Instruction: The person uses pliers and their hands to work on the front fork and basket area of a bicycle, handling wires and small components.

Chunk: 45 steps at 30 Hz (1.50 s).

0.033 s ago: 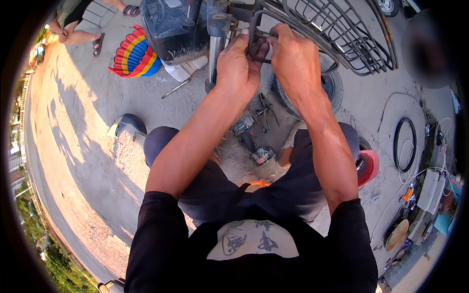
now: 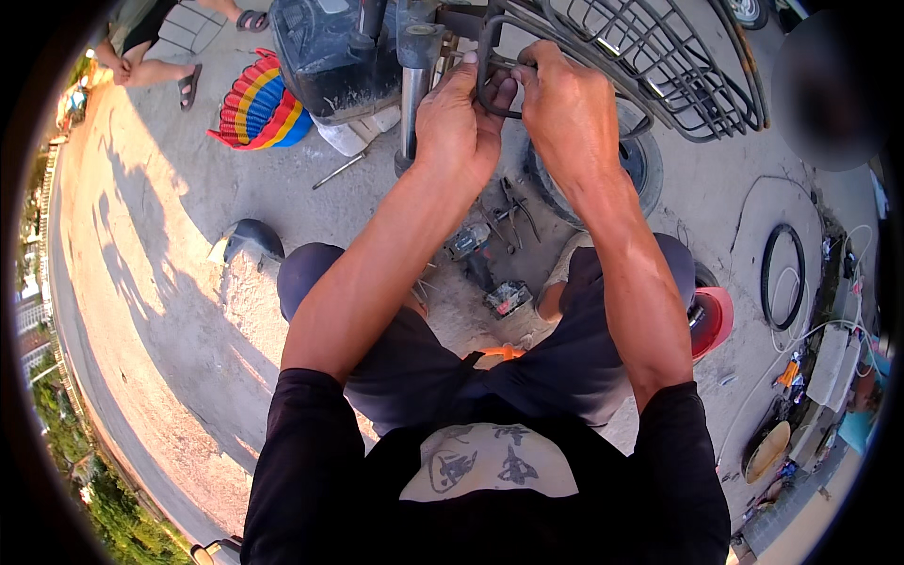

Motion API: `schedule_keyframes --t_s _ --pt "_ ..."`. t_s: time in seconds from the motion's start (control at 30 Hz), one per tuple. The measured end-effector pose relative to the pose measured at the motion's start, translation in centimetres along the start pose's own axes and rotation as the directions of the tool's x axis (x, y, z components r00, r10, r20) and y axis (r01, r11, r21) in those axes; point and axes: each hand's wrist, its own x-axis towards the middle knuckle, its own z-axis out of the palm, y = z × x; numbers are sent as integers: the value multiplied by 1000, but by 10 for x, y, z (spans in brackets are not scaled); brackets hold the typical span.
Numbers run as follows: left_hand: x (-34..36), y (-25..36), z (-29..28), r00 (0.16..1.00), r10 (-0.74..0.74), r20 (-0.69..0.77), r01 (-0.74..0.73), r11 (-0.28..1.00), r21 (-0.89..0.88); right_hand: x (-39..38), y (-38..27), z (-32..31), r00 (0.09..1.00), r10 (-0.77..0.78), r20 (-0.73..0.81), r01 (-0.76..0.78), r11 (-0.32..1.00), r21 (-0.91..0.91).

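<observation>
A black metal bracket beneath a wire basket is gripped by both the left hand and the right hand, above tools scattered on the concrete ground.

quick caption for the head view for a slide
Seated on a red stool, a person's left hand and right hand grip a black wire basket frame above scattered tools.

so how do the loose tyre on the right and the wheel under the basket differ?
The loose tyre is a thin bare ring lying flat on the concrete; the wheel is thicker, filled in the centre and partly hidden behind the wire basket and the right hand. The loose tyre lies apart, untouched. Both are black and round.
</observation>
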Motion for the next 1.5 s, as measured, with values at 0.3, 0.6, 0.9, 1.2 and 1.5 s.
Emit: schedule_keyframes --t_s 0.3,0.6,0.9,1.2,1.5 --pt "5 2 -2 996 83 -19 -83 996 20 -4 8 10 994 -98 -51 97 995 -29" --pt "15 9 -14 996 41 76 -48 994 96 -25 -6 -6 999 -26 -35 27 999 32" --pt "59 35 -66 953 -130 273 129 991 22 -78 -41 -29 992 -122 -31 125 984 130" --pt "56 47 -62 965 -84 249 84 996 13 -191 36 -127 843 300 -446 -301 951 69" --pt "53 51 -57 950 -144 279 144 989 19 -479 232 -158 130 953 -273 -981 83 -175"
